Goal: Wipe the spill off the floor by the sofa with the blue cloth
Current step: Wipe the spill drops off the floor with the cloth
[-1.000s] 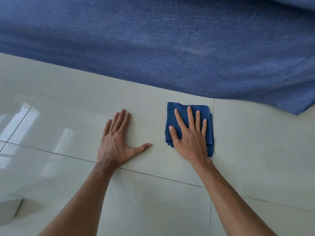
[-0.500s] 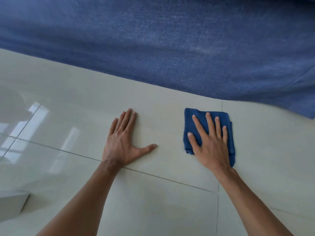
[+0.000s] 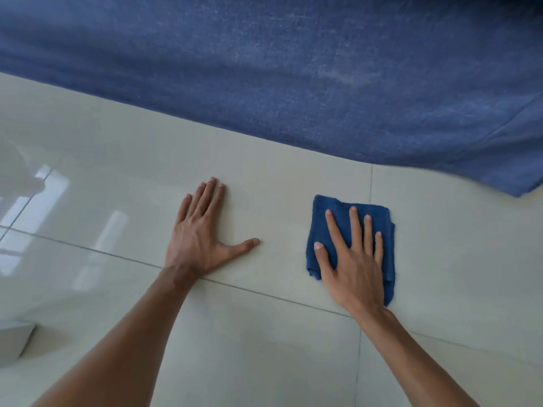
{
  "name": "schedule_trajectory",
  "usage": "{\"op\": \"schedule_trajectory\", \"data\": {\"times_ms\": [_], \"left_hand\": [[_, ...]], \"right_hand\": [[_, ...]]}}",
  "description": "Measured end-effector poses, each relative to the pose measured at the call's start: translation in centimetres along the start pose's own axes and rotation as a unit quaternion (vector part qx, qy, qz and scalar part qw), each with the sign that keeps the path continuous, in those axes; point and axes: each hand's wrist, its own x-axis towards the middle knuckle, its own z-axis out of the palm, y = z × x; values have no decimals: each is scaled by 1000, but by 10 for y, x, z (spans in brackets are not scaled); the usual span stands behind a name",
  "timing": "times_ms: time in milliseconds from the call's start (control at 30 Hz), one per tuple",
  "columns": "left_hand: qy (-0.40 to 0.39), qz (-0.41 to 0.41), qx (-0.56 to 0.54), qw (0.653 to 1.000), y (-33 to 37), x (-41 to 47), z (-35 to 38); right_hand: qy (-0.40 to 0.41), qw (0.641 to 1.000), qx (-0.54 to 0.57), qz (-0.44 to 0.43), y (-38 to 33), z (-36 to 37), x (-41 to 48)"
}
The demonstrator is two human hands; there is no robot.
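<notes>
A folded blue cloth (image 3: 324, 227) lies flat on the glossy pale tile floor (image 3: 279, 177), just in front of the blue fabric sofa (image 3: 293, 69). My right hand (image 3: 352, 259) rests on top of the cloth with fingers spread, pressing it onto the floor. My left hand (image 3: 202, 233) is planted flat on the bare tile to the left of the cloth, fingers together and thumb out, holding nothing. I cannot make out any liquid on the tiles.
The sofa's lower edge runs diagonally across the top of the view, ending at a corner (image 3: 520, 189) on the right. Grout lines cross the floor. A white object's corner (image 3: 14, 339) sits at the lower left.
My right hand has slid the cloth to the right across the tile and a little toward me. My left hand stays planted in the same spot.
</notes>
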Motion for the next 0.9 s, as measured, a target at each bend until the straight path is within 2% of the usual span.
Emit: {"op": "schedule_trajectory", "data": {"times_ms": [67, 200, 333, 467, 633, 800, 900], "left_hand": [[3, 2, 2, 1000, -1, -1, 1], [2, 0, 11, 1000, -1, 2, 2], [4, -3, 3, 1000, 0, -1, 1], [6, 2, 10, 1000, -2, 2, 2], [8, 0, -3, 1000, -3, 0, 2], [7, 0, 2, 1000, -3, 2, 1], [10, -3, -4, 1000, -3, 1, 1]], "right_hand": [[3, 1000, -2, -11, 5, -1, 18], [8, 999, 22, 32, -4, 2, 24], [7, 1000, 11, 5, 5, 1, 18], [14, 999, 16, 48, 2, 1, 21], [8, 1000, -7, -6, 16, -1, 17], [4, 999, 7, 33, 5, 0, 7], [-10, 1000, 0, 17, 3, 0, 4]]}}
